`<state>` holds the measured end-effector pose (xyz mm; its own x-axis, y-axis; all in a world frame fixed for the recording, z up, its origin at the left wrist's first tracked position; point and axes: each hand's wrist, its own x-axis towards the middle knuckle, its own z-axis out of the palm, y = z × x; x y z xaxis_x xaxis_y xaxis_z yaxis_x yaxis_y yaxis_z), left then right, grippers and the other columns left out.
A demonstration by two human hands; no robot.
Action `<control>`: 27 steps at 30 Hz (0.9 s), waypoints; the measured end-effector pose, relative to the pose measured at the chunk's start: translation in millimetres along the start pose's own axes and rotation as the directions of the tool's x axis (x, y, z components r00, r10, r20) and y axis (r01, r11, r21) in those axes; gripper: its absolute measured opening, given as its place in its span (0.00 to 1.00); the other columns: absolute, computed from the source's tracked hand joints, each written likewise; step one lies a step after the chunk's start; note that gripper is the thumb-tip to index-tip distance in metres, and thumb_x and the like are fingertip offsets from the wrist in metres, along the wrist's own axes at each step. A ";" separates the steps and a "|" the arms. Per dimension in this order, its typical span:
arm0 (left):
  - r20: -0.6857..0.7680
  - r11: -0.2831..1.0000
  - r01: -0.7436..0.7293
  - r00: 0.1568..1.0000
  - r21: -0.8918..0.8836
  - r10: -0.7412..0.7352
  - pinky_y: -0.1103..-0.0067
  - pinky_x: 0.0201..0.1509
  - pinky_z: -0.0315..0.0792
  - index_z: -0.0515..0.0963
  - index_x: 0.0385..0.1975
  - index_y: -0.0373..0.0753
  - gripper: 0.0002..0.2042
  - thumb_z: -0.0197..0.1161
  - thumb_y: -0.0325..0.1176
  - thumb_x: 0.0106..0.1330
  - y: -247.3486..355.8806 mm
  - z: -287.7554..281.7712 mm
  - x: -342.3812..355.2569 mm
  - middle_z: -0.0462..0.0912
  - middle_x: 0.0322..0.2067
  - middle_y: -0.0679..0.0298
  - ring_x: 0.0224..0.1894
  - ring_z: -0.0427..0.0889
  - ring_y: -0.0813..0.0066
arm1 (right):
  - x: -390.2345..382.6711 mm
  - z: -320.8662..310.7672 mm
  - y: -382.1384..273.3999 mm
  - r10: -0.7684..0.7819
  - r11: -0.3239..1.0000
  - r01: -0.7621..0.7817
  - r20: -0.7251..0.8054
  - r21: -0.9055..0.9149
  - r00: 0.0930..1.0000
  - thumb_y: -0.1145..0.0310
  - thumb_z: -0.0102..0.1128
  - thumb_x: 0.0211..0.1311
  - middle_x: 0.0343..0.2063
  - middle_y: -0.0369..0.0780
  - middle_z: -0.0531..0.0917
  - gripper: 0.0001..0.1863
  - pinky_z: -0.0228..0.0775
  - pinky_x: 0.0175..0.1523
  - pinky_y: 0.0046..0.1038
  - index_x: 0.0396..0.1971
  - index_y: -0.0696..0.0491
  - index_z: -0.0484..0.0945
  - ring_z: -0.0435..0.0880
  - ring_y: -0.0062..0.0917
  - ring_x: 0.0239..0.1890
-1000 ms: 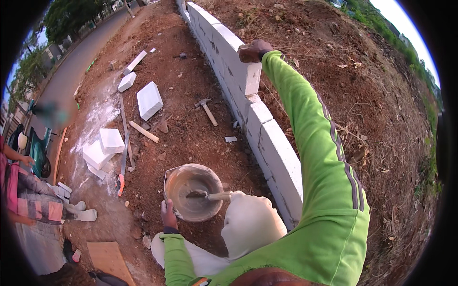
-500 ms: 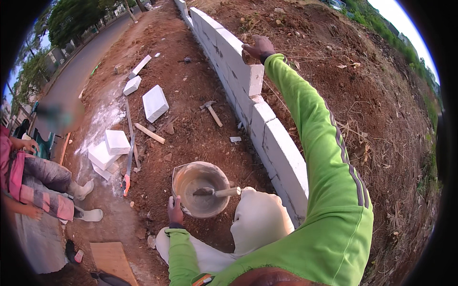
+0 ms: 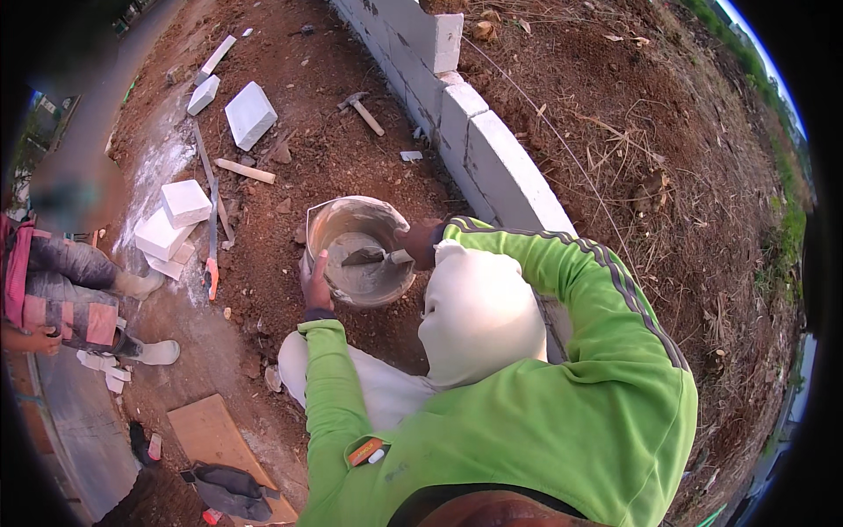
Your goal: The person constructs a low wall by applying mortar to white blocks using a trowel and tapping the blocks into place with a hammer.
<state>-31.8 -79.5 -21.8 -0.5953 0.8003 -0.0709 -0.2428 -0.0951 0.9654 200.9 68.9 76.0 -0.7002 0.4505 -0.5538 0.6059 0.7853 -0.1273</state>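
Note:
A metal bucket [image 3: 342, 227] with grey residue inside stands on the soil before me, a trowel [image 3: 362, 256] lying in it with its wooden handle over the right side. My left hand [image 3: 314, 281] is closed on the bucket's left side. My right hand [image 3: 420, 241], partly hidden by its green sleeve and my knee, is closed on the bucket's right rim, just above the trowel handle. My white-clad knee [image 3: 479, 316] is beside the bucket. A low white block wall [image 3: 509, 171] runs up on the right, with a string line along its far side.
White blocks [image 3: 180, 215], a long saw [image 3: 211, 263], a wooden stick [image 3: 241, 169] and a hammer [image 3: 360, 114] lie on the dirt. A co-worker's legs [image 3: 88, 312] are at left. A board [image 3: 219, 430] with a dark bag [image 3: 228, 487] lies at lower left.
My right hand has come down from the wall's top to the bucket's rim. The view has tipped down, so bucket and wall sit higher in the picture.

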 end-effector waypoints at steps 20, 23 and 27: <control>0.101 0.998 0.045 0.994 -0.046 -0.041 0.77 0.64 0.68 0.76 0.63 0.34 0.23 0.63 0.41 0.75 -1.2 3.0 -11.1 0.81 0.54 0.65 0.56 0.77 0.78 | -28.4 -92.6 -2.9 -0.138 0.931 0.102 -0.080 -0.350 0.987 0.54 0.64 0.59 0.37 0.49 0.88 0.18 0.79 0.53 0.48 0.43 0.51 0.85 0.87 0.46 0.45; 0.071 0.995 0.069 0.996 -0.078 -0.063 0.78 0.65 0.67 0.76 0.63 0.33 0.22 0.61 0.40 0.76 1.4 5.3 -10.2 0.81 0.55 0.64 0.56 0.77 0.77 | -29.9 -92.9 9.4 0.028 0.895 -0.010 0.033 -0.446 0.999 0.53 0.61 0.63 0.37 0.51 0.88 0.18 0.78 0.54 0.49 0.42 0.52 0.85 0.87 0.48 0.45; -0.013 0.975 0.061 0.998 -0.215 -0.066 0.77 0.64 0.68 0.77 0.61 0.31 0.20 0.59 0.36 0.75 -3.9 16.3 -10.8 0.82 0.54 0.62 0.56 0.78 0.75 | -33.4 -81.2 23.1 0.033 0.901 0.090 0.272 -0.424 0.962 0.50 0.55 0.70 0.31 0.49 0.87 0.22 0.82 0.42 0.43 0.39 0.55 0.84 0.89 0.43 0.34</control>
<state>-11.9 -78.0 -20.7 -0.5877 0.7973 -0.1374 -0.4383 -0.1710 0.8824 207.6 106.5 158.3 -0.5509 0.3431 -0.7608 0.3234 0.9281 0.1844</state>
